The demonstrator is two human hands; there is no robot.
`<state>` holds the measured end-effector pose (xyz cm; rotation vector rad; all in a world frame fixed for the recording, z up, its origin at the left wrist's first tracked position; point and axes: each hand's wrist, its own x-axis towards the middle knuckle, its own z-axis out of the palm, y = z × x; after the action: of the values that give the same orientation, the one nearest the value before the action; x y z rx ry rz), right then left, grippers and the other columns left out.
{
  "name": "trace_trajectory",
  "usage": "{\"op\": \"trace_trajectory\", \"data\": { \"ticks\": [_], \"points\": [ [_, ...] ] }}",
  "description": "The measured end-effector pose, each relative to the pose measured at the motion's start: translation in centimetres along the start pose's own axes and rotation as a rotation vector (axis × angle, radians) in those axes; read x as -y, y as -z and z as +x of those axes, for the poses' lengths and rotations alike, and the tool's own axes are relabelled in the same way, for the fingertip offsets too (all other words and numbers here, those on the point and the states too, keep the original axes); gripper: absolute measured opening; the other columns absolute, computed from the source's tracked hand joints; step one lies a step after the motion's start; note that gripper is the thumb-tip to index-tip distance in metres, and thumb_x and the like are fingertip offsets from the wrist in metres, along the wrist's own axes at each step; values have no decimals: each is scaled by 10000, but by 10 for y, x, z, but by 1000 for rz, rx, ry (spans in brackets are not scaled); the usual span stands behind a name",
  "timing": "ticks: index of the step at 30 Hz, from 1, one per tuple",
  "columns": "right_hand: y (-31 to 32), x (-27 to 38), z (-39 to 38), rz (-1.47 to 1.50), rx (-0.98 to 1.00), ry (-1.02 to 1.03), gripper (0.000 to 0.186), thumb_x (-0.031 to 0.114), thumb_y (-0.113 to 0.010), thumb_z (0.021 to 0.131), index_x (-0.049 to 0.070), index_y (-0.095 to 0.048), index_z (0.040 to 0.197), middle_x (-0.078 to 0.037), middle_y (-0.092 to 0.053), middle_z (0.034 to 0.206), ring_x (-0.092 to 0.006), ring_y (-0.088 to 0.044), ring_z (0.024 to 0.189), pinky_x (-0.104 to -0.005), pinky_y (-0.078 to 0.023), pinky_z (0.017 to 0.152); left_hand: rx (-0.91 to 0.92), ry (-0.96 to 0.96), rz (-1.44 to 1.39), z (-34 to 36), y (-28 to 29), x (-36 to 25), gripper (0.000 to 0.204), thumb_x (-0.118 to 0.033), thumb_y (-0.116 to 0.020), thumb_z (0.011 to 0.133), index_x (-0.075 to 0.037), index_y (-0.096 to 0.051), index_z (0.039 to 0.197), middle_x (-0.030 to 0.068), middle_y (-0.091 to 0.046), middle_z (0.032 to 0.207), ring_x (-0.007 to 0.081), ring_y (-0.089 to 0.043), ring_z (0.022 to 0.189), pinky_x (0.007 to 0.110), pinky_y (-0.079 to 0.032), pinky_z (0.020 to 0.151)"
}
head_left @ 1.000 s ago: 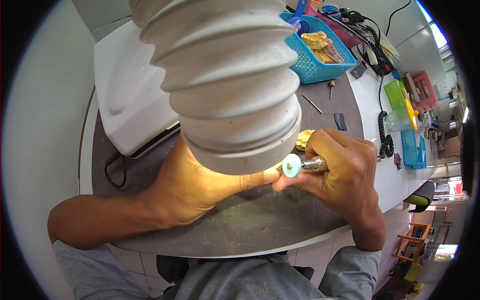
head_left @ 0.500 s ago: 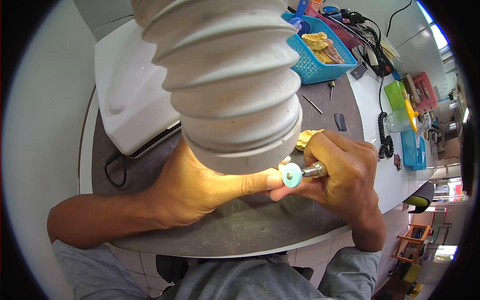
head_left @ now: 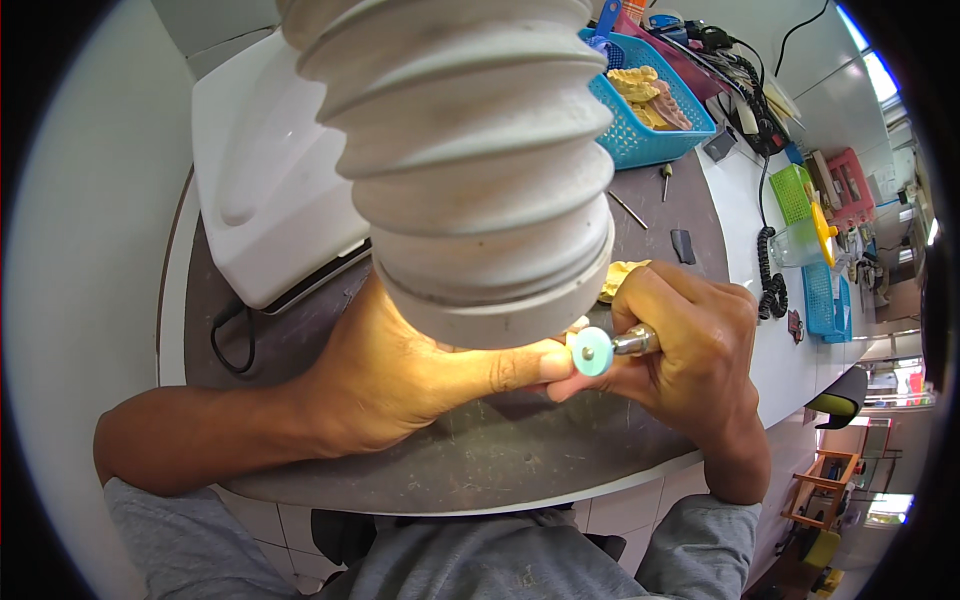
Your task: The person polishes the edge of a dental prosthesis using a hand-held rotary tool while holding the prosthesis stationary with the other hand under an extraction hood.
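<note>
My right hand (head_left: 690, 360) is closed around a metal rotary handpiece (head_left: 633, 340) fitted with a mint-green disc (head_left: 600, 352). Beside the disc, my left hand (head_left: 410, 390) has its thumb stretched toward my right fingertips and grips a small pale piece (head_left: 577, 325), mostly hidden behind the disc and fingers. A ribbed grey-white hose (head_left: 480, 160) hangs over both hands and covers much of my left fingers. Just beyond my right hand lies a yellow cast (head_left: 620, 276), partly hidden.
White housing (head_left: 250, 190) with cable at left. On the grey mat (head_left: 420, 480): thin tools (head_left: 628, 210), a dark pad (head_left: 683, 247). Behind, a blue basket (head_left: 640, 150) of casts. Along the right counter: coiled cord (head_left: 772, 290), green basket (head_left: 792, 190), clear container (head_left: 798, 245), other baskets.
The disc and handpiece have shifted slightly right and down. A bit of the pale piece now shows above the disc. The hose appears slightly farther right in the view.
</note>
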<state>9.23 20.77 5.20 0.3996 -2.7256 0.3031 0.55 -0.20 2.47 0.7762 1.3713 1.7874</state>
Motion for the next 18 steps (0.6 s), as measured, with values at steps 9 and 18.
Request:
{"op": "trace_trajectory", "data": {
  "ticks": [9,18],
  "points": [
    [1,-1,1,-33,7,27,608,604,-827,579,103,-489,642,-17,-495,568,-183,-507,448,-317,-354,419,19,92,-158,-2,3,2,209,-18,-678,904,27,-632,1103,144,-630,1071,174,-631,944,292,-551,812],
    [1,0,2,-14,15,28,596,594,-833,573,102,-504,642,-18,-491,567,-184,-498,446,-316,-354,423,49,51,-160,-1,4,5,233,-7,-669,905,32,-617,1130,149,-627,1069,177,-639,924,292,-560,780]
  ]
}}
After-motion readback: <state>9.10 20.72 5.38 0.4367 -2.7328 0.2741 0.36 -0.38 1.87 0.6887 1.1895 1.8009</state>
